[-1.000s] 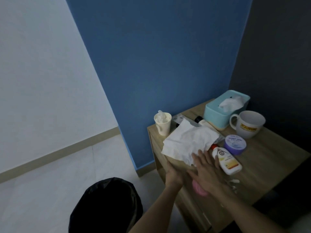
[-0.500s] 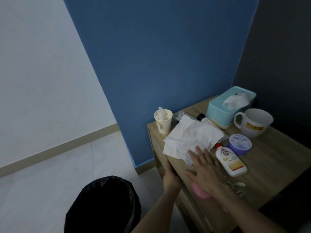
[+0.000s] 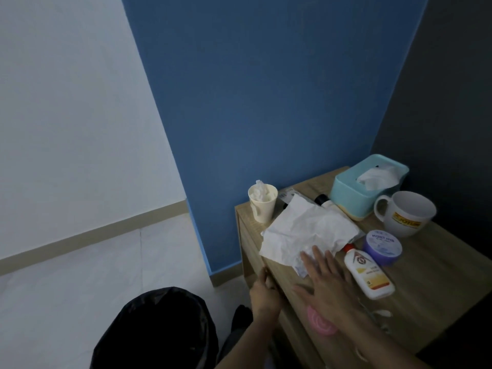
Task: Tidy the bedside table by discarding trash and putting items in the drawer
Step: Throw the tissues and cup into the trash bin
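Note:
A large crumpled white tissue [image 3: 306, 233] lies on the wooden bedside table [image 3: 431, 283], near its left edge. My right hand [image 3: 326, 283] lies flat on the tabletop, fingers straight, fingertips on the tissue's near corner. My left hand [image 3: 265, 291] is at the table's left edge with fingers curled over the rim. A white lotion bottle [image 3: 368, 274], a purple round tin [image 3: 383, 246] and a pink round item [image 3: 320, 322] lie close to my right hand. A paper cup [image 3: 262, 202] stuffed with tissue stands at the far left corner.
A teal tissue box [image 3: 367, 182] and a white mug [image 3: 406, 213] stand at the back right. A black-capped tube [image 3: 323, 201] pokes out behind the big tissue. A bin lined with a black bag [image 3: 157, 331] sits on the floor, left of the table. Small white scraps [image 3: 380, 314] lie near my right wrist.
My right hand has slid slightly back toward the tissue's near corner. The left hand stays at the table edge. The view has shifted a little.

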